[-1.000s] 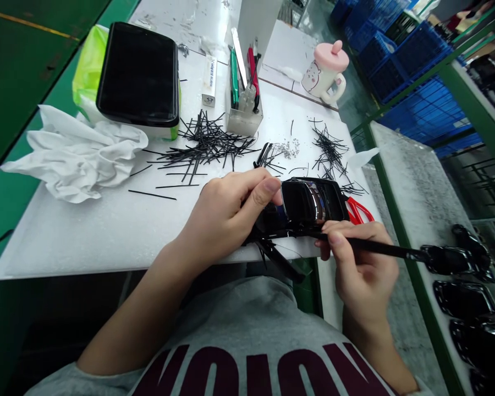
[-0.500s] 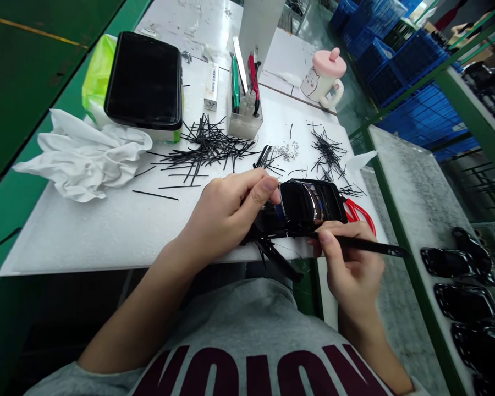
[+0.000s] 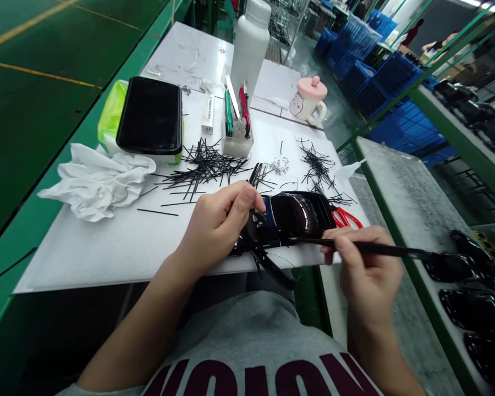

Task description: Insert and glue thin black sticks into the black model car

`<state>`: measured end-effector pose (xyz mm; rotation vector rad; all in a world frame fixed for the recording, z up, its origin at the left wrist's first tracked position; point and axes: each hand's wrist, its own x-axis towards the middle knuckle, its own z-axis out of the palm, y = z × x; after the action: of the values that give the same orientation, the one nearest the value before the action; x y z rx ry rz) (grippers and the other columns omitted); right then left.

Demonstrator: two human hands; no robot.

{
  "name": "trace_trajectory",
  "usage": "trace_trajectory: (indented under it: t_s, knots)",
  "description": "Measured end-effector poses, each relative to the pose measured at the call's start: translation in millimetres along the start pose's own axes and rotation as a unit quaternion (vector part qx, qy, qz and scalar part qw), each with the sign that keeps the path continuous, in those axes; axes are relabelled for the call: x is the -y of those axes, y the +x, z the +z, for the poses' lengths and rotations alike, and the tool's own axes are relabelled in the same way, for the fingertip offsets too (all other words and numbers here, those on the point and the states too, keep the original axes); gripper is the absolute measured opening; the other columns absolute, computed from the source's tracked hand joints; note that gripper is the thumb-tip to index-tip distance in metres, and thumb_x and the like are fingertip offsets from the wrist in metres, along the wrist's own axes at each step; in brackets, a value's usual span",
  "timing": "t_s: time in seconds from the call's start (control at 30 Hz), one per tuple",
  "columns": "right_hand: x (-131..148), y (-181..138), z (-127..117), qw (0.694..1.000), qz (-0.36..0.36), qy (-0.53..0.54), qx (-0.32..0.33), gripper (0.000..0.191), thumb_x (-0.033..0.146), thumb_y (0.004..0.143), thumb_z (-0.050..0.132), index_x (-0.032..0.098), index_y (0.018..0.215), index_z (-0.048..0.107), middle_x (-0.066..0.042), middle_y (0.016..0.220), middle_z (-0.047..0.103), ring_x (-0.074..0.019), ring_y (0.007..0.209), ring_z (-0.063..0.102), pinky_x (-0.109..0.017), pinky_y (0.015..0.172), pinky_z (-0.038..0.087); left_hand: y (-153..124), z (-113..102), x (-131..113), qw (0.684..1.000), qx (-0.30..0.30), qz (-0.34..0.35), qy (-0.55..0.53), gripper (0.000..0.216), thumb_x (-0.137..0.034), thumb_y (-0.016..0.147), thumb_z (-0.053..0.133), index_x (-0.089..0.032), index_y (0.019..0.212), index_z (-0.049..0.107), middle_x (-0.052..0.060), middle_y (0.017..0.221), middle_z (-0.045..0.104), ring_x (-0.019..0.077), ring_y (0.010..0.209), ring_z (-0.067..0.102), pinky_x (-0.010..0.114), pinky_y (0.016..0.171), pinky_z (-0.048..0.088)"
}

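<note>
A glossy black model car [image 3: 286,214] lies near the front edge of the white work surface, with a long black part [image 3: 274,269] sticking out from its near side over the edge. My left hand [image 3: 226,220] is closed at the car's left end, thumb and fingers pressed together, hiding that end. Between the fingers of my right hand [image 3: 369,264] is a slim black tool, tweezers by its look [image 3: 396,250]. Its thin tip reaches the near side of the car. Red-handled scissors [image 3: 346,217] lie partly hidden behind the car's right end.
Thin black strips [image 3: 208,162] lie in a pile, with a second pile [image 3: 317,165] farther right. Behind stand a tool holder [image 3: 238,146], a white bottle [image 3: 251,47] and a lidded mug [image 3: 307,102]. Crumpled white cloth [image 3: 103,181] sits left; a side shelf [image 3: 396,165] holds black shells [image 3: 472,308].
My right hand has moved right, away from the car, with the tool sliding along the car's near side. My left hand keeps its hold. The whole view has shifted slightly.
</note>
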<state>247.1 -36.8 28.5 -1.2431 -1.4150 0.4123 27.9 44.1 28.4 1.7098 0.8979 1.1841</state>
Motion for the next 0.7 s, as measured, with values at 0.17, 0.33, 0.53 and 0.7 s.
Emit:
trace_trajectory:
  t_s: [0.17, 0.33, 0.53, 0.7]
  knots:
    - [-9.1, 54.3, -47.0, 0.986, -0.033, -0.156, -0.054, 0.024, 0.042, 0.094, 0.057, 0.025, 0.080, 0.048, 0.001, 0.068, 0.058, -0.0170, 0.056, 0.055, -0.033, 0.056, 0.044, -4.5, -5.2, 0.4, 0.998, -0.066, -0.003, 0.013, 0.022, -0.030, 0.104, 0.042, -0.022, 0.093, 0.060, -0.005, 0.060, 0.043, 0.0120, 0.053, 0.044, 0.025, 0.052, 0.035]
    - [-49.8, 105.8, -62.4, 0.882, 0.095, -0.366, 0.280, 0.039, 0.047, 0.081, 0.067, 0.023, 0.058, 0.048, 0.002, 0.050, 0.052, -0.0147, 0.044, 0.043, -0.029, 0.046, 0.030, -16.4, -24.5, 9.2, 0.986, -0.102, 0.003, 0.136, 0.017, -0.019, 0.100, 0.044, -0.023, 0.093, 0.059, 0.002, 0.091, 0.058, 0.0180, 0.086, 0.057, 0.030, 0.080, 0.045]
    - [-53.0, 172.8, -3.7, 0.860, 0.048, -0.340, 0.377, 0.033, 0.044, 0.077, 0.071, 0.022, 0.056, 0.055, 0.000, 0.049, 0.054, -0.0143, 0.043, 0.044, -0.029, 0.045, 0.029, -27.6, -36.9, 17.6, 0.986, -0.110, -0.011, 0.122, 0.013, -0.020, 0.097, 0.049, -0.023, 0.088, 0.058, 0.004, 0.096, 0.059, 0.0212, 0.098, 0.057, 0.033, 0.087, 0.046]
    - [-27.8, 211.1, 97.1, 0.918, -0.015, -0.190, 0.348, 0.029, 0.045, 0.086, 0.063, 0.020, 0.103, 0.061, -0.004, 0.087, 0.069, -0.0146, 0.062, 0.058, -0.029, 0.054, 0.043, -30.8, -38.2, 17.6, 0.987, -0.099, -0.046, 0.120, 0.013, -0.022, 0.096, 0.047, -0.022, 0.088, 0.056, 0.005, 0.099, 0.062, 0.0220, 0.099, 0.058, 0.034, 0.087, 0.047]
